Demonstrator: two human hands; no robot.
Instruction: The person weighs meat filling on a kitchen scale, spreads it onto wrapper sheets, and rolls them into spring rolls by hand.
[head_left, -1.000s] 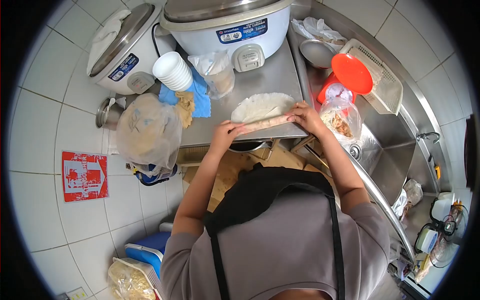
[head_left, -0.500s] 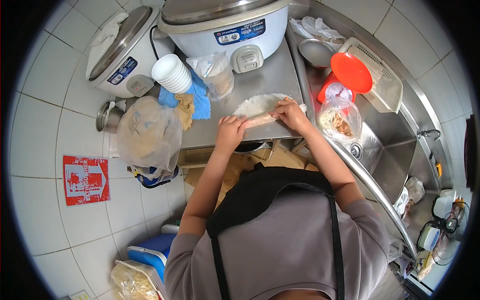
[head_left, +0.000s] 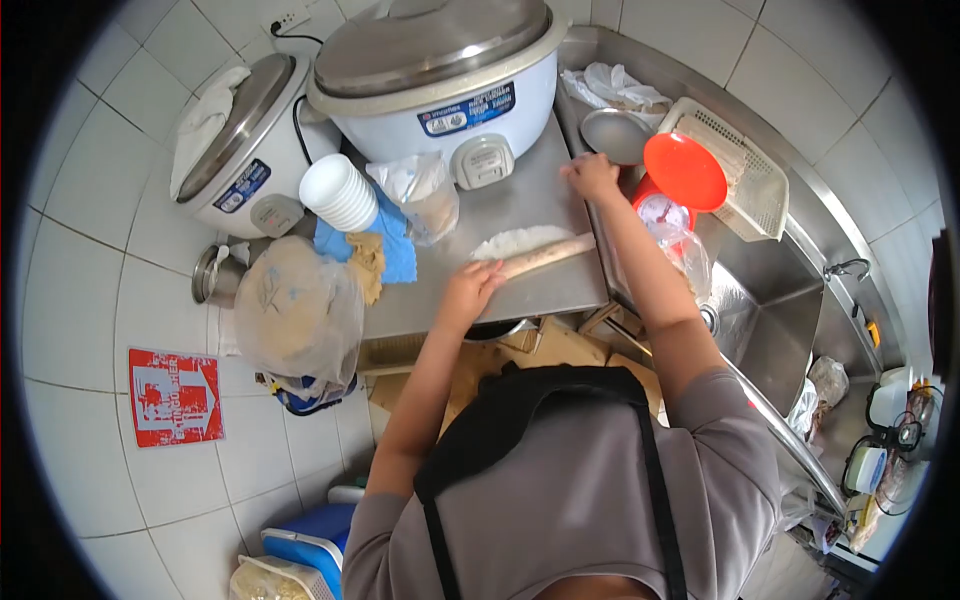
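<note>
A thin pale wrapper [head_left: 520, 240] lies on the steel table, its near part rolled into a long roll [head_left: 545, 257]. At the roll's left end is my left hand [head_left: 472, 292], fingers closed on it. My right hand [head_left: 592, 177] is off the roll, raised at the table's right edge beside a metal bowl [head_left: 615, 136]; its fingers are bent together, and whether they touch anything is too small to tell. Right of that hand stands a red scale [head_left: 664, 210] with a red pan [head_left: 686, 172]. A clear bag [head_left: 690, 262] is partly hidden by my right forearm.
Two rice cookers [head_left: 435, 95] stand at the back. Stacked white bowls [head_left: 340, 194], a blue cloth [head_left: 398, 250] and a bag of powder [head_left: 425, 200] are on the table's left. A large plastic bag [head_left: 297, 310] hangs farther left. On the right are a white basket [head_left: 755, 195] and a sink [head_left: 765, 300].
My right hand has left the roll and moved away from me, toward the metal bowl. More of the wrapper is rolled up. My left hand stays at the left end. The view has tilted upward.
</note>
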